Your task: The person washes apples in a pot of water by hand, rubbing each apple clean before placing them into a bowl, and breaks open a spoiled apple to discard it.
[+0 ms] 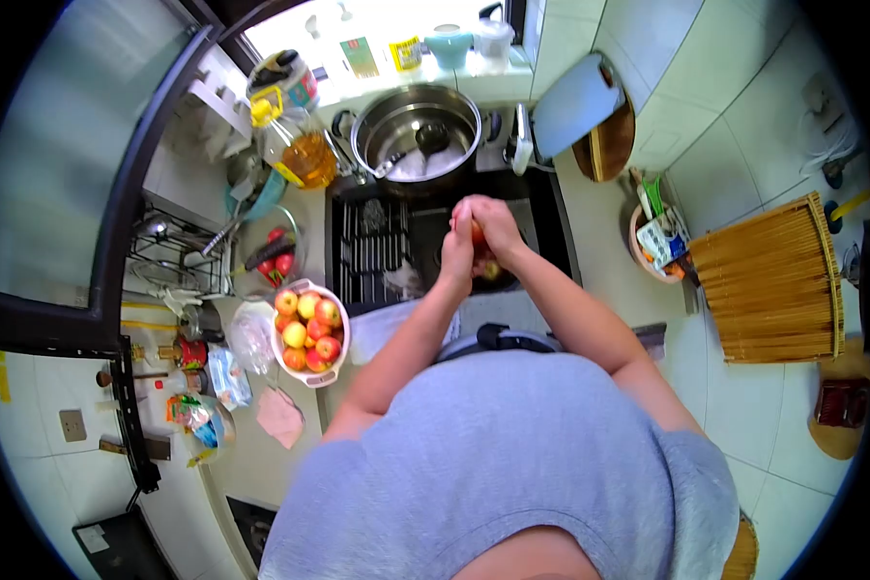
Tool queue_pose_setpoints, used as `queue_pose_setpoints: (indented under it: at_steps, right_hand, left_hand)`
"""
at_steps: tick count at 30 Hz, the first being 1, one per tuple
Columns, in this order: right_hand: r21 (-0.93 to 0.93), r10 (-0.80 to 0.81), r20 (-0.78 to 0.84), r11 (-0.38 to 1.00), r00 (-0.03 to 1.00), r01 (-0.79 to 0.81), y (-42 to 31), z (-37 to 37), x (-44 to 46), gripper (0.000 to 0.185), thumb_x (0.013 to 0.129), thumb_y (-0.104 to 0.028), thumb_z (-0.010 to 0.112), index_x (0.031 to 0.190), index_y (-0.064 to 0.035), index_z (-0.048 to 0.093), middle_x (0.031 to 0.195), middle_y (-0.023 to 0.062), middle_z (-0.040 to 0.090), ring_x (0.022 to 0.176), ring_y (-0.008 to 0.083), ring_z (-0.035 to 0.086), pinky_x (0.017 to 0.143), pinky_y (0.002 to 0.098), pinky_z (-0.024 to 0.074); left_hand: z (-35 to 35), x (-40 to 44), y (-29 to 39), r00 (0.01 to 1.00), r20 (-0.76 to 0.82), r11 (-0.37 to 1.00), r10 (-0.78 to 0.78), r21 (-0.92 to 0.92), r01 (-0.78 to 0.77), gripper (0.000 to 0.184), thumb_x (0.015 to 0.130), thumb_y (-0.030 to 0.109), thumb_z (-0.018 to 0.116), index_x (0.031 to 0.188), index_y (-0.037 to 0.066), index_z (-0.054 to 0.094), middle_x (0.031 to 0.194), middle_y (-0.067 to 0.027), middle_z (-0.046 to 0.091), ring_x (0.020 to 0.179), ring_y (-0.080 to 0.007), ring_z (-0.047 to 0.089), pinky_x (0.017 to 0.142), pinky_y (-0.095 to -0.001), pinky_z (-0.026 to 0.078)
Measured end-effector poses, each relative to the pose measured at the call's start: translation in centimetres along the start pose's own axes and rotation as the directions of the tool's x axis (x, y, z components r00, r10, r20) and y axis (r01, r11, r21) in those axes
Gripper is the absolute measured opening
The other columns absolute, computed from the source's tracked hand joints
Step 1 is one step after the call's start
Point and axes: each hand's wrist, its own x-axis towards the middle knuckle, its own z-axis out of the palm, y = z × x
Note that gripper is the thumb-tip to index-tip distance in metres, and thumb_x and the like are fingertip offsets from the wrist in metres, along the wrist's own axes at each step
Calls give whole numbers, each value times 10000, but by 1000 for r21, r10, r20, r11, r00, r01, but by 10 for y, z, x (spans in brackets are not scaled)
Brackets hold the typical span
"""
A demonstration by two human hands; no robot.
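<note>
Over the black sink (pixel 563 253), my left hand (pixel 459 244) and my right hand (pixel 497 228) are closed together around a red apple (pixel 477 232). Only a small part of the apple shows between the fingers. Just below them, a yellowish round fruit (pixel 491 270) is partly hidden low in the sink. To the left, a white basket (pixel 305 286) full of red and yellow apples (pixel 317 330) stands on the counter.
A large steel pot (pixel 366 145) with a ladle (pixel 432 138) sits behind the sink. Left are an oil bottle (pixel 309 159), a glass bowl (pixel 301 237) and a dish rack (pixel 155 256). A blue cutting board (pixel 575 108) leans back right, above a waste bin (pixel 638 253).
</note>
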Motion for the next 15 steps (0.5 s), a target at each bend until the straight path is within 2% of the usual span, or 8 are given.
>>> queue_pose_setpoints:
  at_steps: [1, 3, 5, 7, 9, 13, 15]
  right_hand:
    - [15, 191, 32, 981, 981, -191, -8, -2, -2, 318, 959, -271, 520, 827, -29, 678, 767, 19, 641, 711, 126, 570, 682, 296, 479]
    - [-12, 362, 50, 932, 931, -361, -22, -1, -4, 302, 962, -265, 520, 846, -36, 679, 801, 18, 640, 749, 122, 571, 719, 291, 486]
    - [31, 204, 179, 977, 962, -213, -21, 4, -7, 263, 961, -250, 536, 905, -37, 679, 867, 22, 641, 794, 123, 579, 738, 283, 493]
    - [181, 228, 343, 936, 911, -302, -40, -1, -11, 218, 973, -222, 559, 1044, -40, 654, 978, 53, 653, 871, 145, 617, 788, 294, 521]
    - [245, 287, 450, 871, 846, -426, -57, -12, -11, 257, 970, -222, 574, 1115, -21, 643, 1103, 103, 670, 1035, 189, 641, 929, 333, 509]
    - [314, 237, 483, 851, 843, -420, -50, -20, -5, 315, 934, -194, 592, 1176, 6, 616, 1165, 129, 660, 1111, 216, 624, 1017, 355, 470]
    - [393, 219, 519, 797, 826, -459, -48, -21, -7, 345, 915, -176, 597, 1207, 8, 600, 1162, 128, 651, 1108, 217, 620, 1012, 356, 472]
  left_hand:
    - [3, -4, 5, 1000, -19, 1000, 10, 3, -10, 724, 887, 808, 411, 672, 127, 528, 526, -5, 496, 366, -107, 442, 332, -231, 284]
    - [5, -6, 0, 999, -30, 997, 14, -73, -16, 698, 908, 770, 426, 721, 108, 541, 543, -15, 507, 362, -111, 428, 333, -240, 269]
    - [4, -6, -2, 991, -126, 991, 40, -120, -55, 683, 929, 747, 409, 755, 102, 551, 549, -14, 509, 366, -105, 417, 337, -237, 258]
    - [2, -9, 1, 984, -141, 988, 113, -93, -127, 675, 945, 733, 388, 765, 102, 548, 548, -7, 493, 374, -97, 400, 346, -235, 244]
    - [2, -10, 8, 988, -69, 986, 135, -86, -141, 664, 952, 724, 390, 813, 95, 549, 567, -5, 484, 379, -88, 366, 353, -240, 223]
    - [1, -8, 12, 990, -7, 986, 143, -91, -143, 647, 951, 718, 413, 830, 95, 541, 575, -7, 485, 381, -87, 363, 352, -240, 225]
    - [0, -6, 12, 992, -4, 986, 126, -109, -126, 648, 943, 722, 429, 824, 93, 534, 573, -13, 483, 380, -88, 363, 349, -240, 226]
